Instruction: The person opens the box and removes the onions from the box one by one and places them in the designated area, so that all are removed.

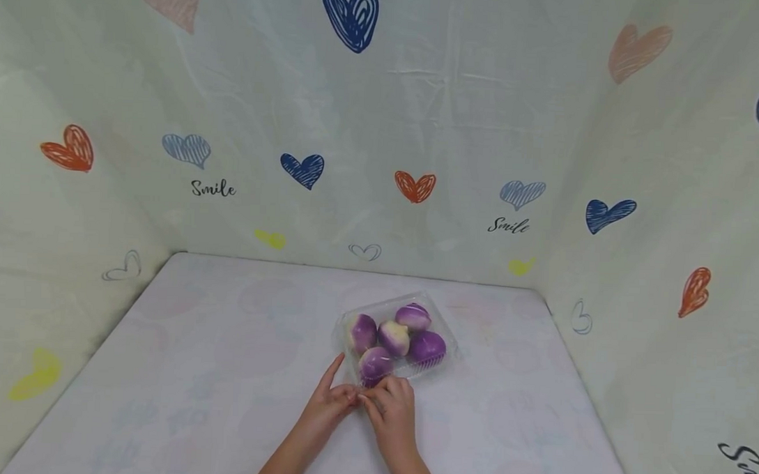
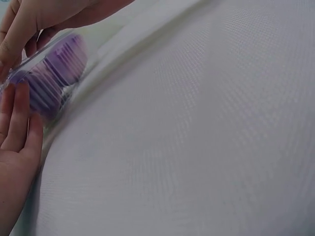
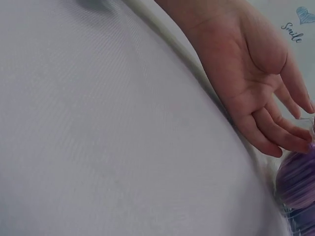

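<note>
A clear plastic box (image 1: 423, 298) holds several round purple-and-cream vegetables (image 1: 393, 337) that look like turnips or onions. It sits slightly turned on the white table. At its near left corner my left hand (image 1: 326, 408) pinches the rim, one finger stretched up along the left side. Beside it my right hand (image 1: 396, 412) grips the near edge with thumb and fingers, the two hands almost touching. In the left wrist view, the ribbed box wall (image 2: 66, 56) shows between both hands. Whether the lid is fastened, I cannot tell.
The white cloth-covered table (image 1: 225, 357) spreads around the box. Pale sheeting (image 1: 446, 128) printed with hearts and the word "Smile" walls in the back and both sides.
</note>
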The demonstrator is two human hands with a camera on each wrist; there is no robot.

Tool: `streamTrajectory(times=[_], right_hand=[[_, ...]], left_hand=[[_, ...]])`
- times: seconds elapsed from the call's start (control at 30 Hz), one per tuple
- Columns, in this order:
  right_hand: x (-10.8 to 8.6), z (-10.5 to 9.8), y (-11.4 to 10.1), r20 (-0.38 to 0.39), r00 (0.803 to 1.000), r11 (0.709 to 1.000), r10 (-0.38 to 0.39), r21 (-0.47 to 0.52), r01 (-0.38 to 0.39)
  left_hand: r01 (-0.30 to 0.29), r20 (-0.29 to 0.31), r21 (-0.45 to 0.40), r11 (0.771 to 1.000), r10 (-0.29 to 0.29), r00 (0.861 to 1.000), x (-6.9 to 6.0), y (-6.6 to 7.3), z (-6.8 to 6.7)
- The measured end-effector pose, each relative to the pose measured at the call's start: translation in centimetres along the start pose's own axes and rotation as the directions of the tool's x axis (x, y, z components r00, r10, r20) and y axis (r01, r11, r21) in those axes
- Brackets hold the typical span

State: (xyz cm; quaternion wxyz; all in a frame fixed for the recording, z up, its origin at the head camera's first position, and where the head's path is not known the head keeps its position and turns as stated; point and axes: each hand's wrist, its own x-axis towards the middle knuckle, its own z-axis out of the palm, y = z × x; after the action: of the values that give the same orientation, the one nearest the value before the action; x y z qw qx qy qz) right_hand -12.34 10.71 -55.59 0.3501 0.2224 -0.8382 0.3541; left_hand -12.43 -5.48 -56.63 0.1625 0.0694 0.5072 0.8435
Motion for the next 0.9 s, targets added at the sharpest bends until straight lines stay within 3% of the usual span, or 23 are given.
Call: streamTrajectory(times=[0.13,0.3,0.63,0.9], right_hand=[[0.1,-0.1,-0.2,0.028,0.997,0.997,0.073,0.018,-0.073],[0.2,-0.3,-0.5,0.053,0.987,0.988,0.149,0.038,-0.151],[0.2,-0.2,-0.7,0.052,0.981,0.977,0.184,0.095,-0.189],[0.3,-0.1,-0.9,0.043,0.976,0.970,0.212,0.110,-0.216]], left_hand=[[0.005,-0.005,-0.026,1.000,-0.005,1.000,0.0,-0.3,0.0],[0.021,-0.052,-0.064,0.998,-0.024,0.998,0.2,-0.6,0.3],[0.039,-0.133,-0.112,0.993,-0.054,0.990,0.4,-0.7,0.7],[0.028,-0.173,-0.091,0.995,-0.043,0.984,0.7,-0.2,1.1]])
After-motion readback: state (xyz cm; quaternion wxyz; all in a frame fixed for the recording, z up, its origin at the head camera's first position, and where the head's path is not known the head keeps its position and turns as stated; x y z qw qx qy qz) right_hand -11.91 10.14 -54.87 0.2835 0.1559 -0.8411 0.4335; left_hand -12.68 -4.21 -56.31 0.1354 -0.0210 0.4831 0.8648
